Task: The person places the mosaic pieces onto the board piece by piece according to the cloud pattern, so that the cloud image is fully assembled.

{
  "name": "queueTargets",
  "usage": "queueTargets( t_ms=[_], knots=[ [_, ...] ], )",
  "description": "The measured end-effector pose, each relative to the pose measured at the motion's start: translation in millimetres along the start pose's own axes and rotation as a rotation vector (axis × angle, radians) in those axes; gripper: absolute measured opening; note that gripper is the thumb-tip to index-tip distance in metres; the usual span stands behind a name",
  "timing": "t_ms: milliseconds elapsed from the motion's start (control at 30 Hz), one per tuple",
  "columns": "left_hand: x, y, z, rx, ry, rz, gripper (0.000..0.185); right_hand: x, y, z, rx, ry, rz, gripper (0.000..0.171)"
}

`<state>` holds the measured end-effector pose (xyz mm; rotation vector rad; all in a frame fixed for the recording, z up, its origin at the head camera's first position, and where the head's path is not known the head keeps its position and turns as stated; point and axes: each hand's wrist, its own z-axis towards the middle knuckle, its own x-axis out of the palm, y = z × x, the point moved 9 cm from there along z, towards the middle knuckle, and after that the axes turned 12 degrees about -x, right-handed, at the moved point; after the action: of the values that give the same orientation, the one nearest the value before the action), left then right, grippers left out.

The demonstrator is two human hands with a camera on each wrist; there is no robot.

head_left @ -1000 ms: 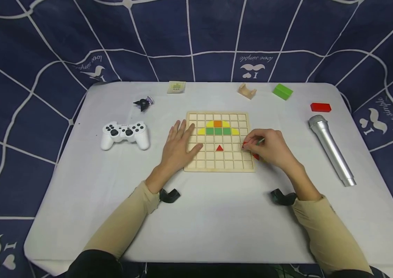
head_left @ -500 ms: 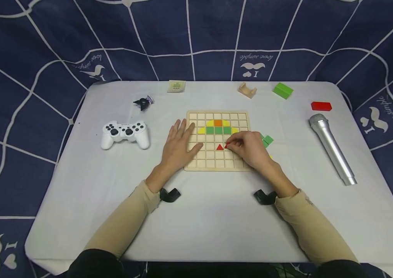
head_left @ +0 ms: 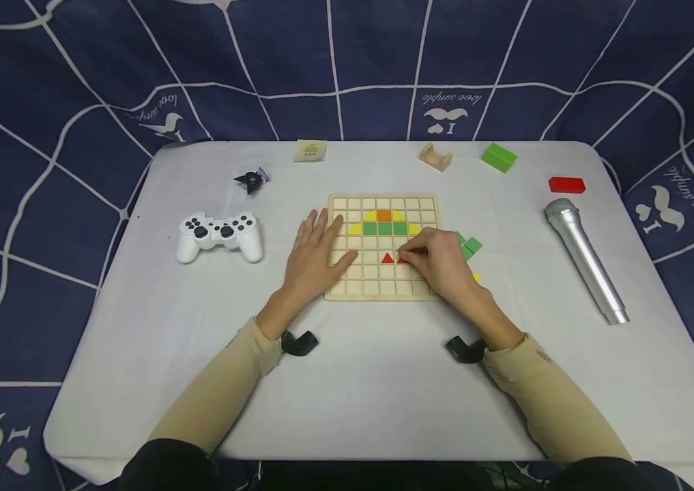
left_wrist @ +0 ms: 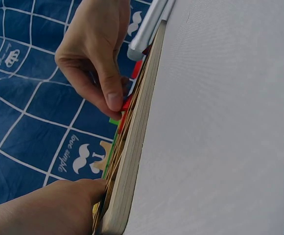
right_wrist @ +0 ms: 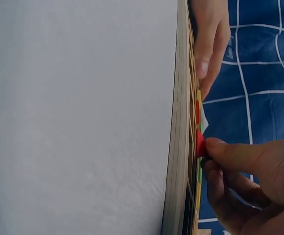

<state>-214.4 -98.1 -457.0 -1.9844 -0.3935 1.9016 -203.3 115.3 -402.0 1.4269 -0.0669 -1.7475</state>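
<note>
A wooden grid board (head_left: 377, 296) lies on the white table with yellow, orange and green tiles (head_left: 385, 228) set in its upper rows. One red triangle tile (head_left: 387, 259) sits lower, near the middle. My left hand (head_left: 312, 262) rests with spread fingers on the board's left edge. Over the board, my right hand (head_left: 443, 262) pinches a second red triangle tile (right_wrist: 200, 144) between thumb and fingertips, just right of the first. In the right wrist view the tile stands at the grid surface. The right hand hides part of the board's right side.
Loose green tiles (head_left: 473, 245) and a yellow tile (head_left: 477, 277) lie right of the board. A white game controller (head_left: 220, 235) is at left, a silver microphone (head_left: 587, 262) at right. Along the back are a black figurine (head_left: 252, 181), a wooden piece (head_left: 435, 157), green (head_left: 499, 157) and red (head_left: 566, 185) blocks.
My right hand has moved left from the board's right edge with the red triangle tile, to beside the first triangle. The loose green tiles have come into sight. My left hand has stayed put.
</note>
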Motion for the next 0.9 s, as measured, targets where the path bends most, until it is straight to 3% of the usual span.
queueTargets(
  t_ms=[400,667,900],
  knots=[
    [-0.7,-0.6,0.8,-0.001,0.002,0.001,0.081,-7.7,3.5,-10.5,-0.025,0.031,-0.005,0.008],
    [-1.0,-2.3,0.3,0.001,0.003,0.003,0.081,-51.3,-22.3,-38.7,0.064,-0.048,-0.047,0.009],
    [-1.3,-1.9,0.0,0.001,0.007,0.006,0.081,-56.5,-39.1,-62.4,0.136,0.033,-0.034,0.016]
  ],
)
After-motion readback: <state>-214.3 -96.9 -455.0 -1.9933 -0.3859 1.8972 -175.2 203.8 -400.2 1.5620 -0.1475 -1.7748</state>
